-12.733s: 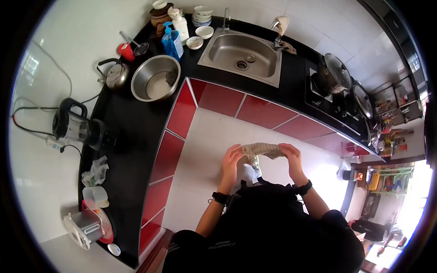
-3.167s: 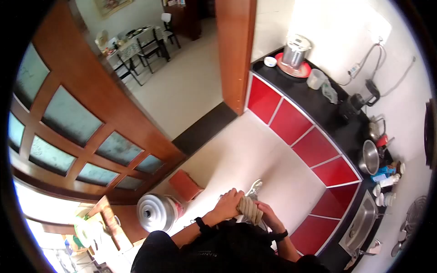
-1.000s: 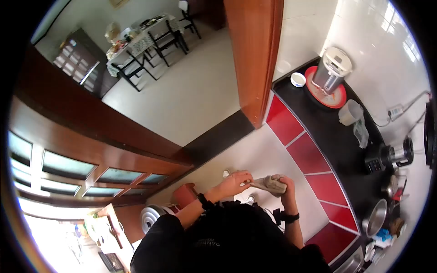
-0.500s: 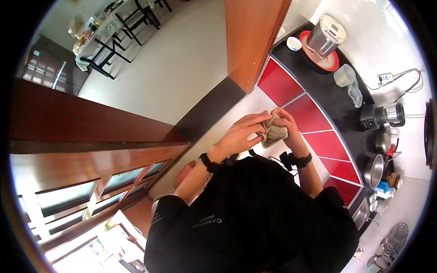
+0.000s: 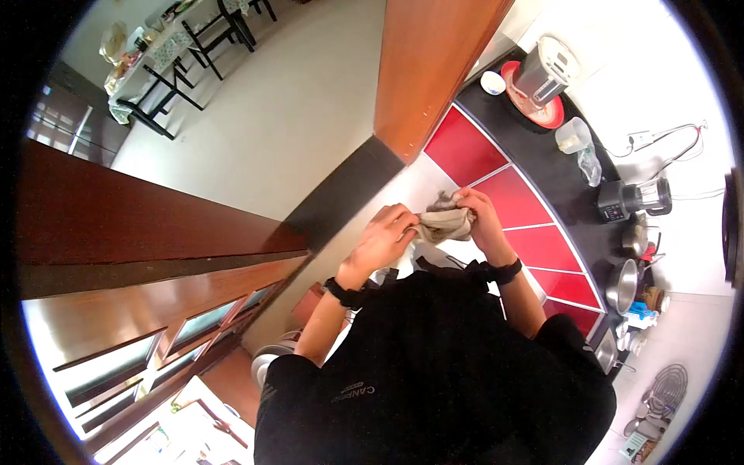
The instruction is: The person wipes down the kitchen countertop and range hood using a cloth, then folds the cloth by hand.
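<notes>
A crumpled beige-grey cloth [image 5: 446, 222] hangs between my two hands, in front of my chest and above the pale floor. My left hand [image 5: 383, 242] grips its left end, with the fingers pressed together on the fabric. At the cloth's right side, my right hand [image 5: 482, 220] pinches the folded fabric between thumb and fingers. A darker grey bit of fabric sticks up near the right fingers. Both wrists wear black bands.
A black counter [image 5: 515, 128] over red cabinets [image 5: 508, 198] curves down the right, bearing an electric water pot [image 5: 546, 70], a blender [image 5: 632, 198] and a steel basin [image 5: 622, 286]. A wooden door frame [image 5: 434, 66] and a wooden door [image 5: 147, 291] flank the doorway; beyond stand chairs [image 5: 159, 97].
Since the earliest frame, my view has turned from the sink and stove to the doorway. The cloth, stretched out then, is now bunched. In the last half second my hands moved slightly apart.
</notes>
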A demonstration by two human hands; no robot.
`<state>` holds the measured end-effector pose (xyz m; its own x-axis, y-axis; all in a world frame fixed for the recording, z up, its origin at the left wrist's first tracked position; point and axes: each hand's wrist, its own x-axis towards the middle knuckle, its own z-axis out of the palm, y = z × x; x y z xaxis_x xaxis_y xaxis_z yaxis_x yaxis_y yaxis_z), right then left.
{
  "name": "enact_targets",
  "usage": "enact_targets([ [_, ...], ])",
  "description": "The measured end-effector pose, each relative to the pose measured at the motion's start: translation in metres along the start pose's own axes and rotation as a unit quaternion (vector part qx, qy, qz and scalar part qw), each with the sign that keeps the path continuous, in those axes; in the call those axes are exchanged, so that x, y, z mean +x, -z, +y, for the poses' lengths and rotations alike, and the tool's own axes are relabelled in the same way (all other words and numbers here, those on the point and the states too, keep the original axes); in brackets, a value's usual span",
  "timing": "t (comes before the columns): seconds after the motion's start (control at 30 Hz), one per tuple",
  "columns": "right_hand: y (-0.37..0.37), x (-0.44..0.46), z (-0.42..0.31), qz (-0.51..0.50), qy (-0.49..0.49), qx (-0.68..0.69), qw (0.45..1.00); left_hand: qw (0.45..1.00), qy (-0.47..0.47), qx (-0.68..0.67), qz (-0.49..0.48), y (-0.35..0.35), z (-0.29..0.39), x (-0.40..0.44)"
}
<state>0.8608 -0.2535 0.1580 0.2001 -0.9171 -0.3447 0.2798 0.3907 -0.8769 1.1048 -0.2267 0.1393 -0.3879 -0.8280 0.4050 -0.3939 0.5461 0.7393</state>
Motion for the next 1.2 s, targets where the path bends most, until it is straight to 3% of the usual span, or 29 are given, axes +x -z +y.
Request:
enact_targets([
  [0.1, 0.024, -0.003, 0.000, 0.048, 0.052, 0.000, 0.997, 1.000, -0.018, 0.005, 0.004, -0.001, 0.001, 0.003],
  [0.3, 0.054, 0.016, -0.002, 0.099, 0.058, -0.005, 0.993, 0.999, -0.034, 0.008, 0.034, -0.014, -0.007, 0.012],
  [0.4, 0.054, 0.031, -0.012, 0.112, 0.058, -0.018, 0.992, 0.985, 0.149, -0.084, -0.024, -0.017, 0.000, 0.018],
  [0.43, 0.064, 0.041, -0.008, 0.106, 0.064, -0.030, 0.992, 0.990, 0.110, -0.085, 0.002, -0.020, -0.003, 0.022],
  [0.73, 0.133, 0.116, -0.013, 0.076, 0.082, -0.037, 0.993, 0.977, 0.174, -0.119, 0.038, -0.081, -0.021, 0.114],
  [0.9, 0.208, 0.115, -0.017, 0.152, 0.137, -0.048, 0.978, 0.984, 0.150, -0.085, -0.040, -0.126, -0.026, 0.187],
  [1.1, 0.293, 0.108, -0.029, 0.170, 0.067, 0.024, 0.983, 0.976, 0.094, -0.007, -0.194, -0.139, -0.022, 0.263],
  [1.2, 0.306, 0.116, -0.037, 0.134, 0.075, -0.009, 0.988, 0.965, 0.137, 0.056, -0.216, -0.149, -0.030, 0.282],
])
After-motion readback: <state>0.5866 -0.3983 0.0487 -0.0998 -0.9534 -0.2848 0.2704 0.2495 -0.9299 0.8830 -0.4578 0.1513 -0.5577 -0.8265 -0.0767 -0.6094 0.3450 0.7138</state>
